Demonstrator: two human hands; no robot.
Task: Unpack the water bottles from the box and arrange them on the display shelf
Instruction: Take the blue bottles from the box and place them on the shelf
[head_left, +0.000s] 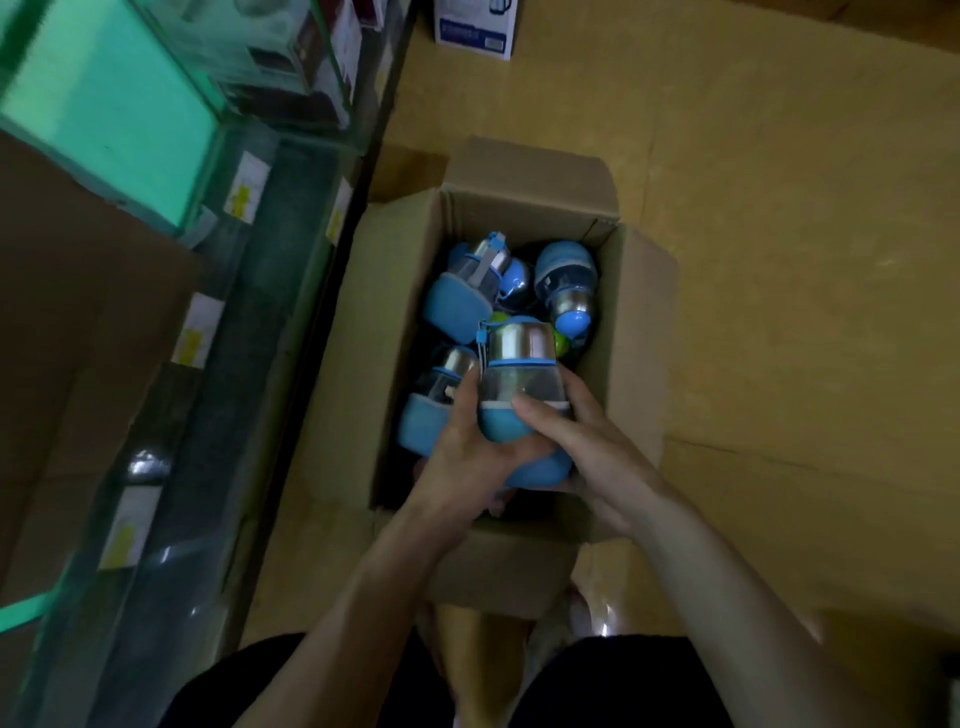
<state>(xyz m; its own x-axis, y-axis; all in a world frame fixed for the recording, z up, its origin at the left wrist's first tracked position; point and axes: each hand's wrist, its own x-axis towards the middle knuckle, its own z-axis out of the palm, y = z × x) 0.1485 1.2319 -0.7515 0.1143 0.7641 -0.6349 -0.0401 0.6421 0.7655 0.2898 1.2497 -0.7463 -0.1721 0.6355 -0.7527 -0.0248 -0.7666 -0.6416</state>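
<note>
Below, both hands (467, 447) gripping rounded blue bottle (522, 384), cardboard box (379, 291)

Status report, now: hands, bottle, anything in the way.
Both holding: left grip, right grip on one blue bottle, above the open box. More bottles loose inside. No obstruction seen toward the glass shelf.

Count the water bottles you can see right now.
4 clearly. The held bottle, gripped by left hand and right hand over the box; three lying inside: far-left bottle, far-right bottle, near-left bottle. A green piece beneath hints at more hidden.
</note>
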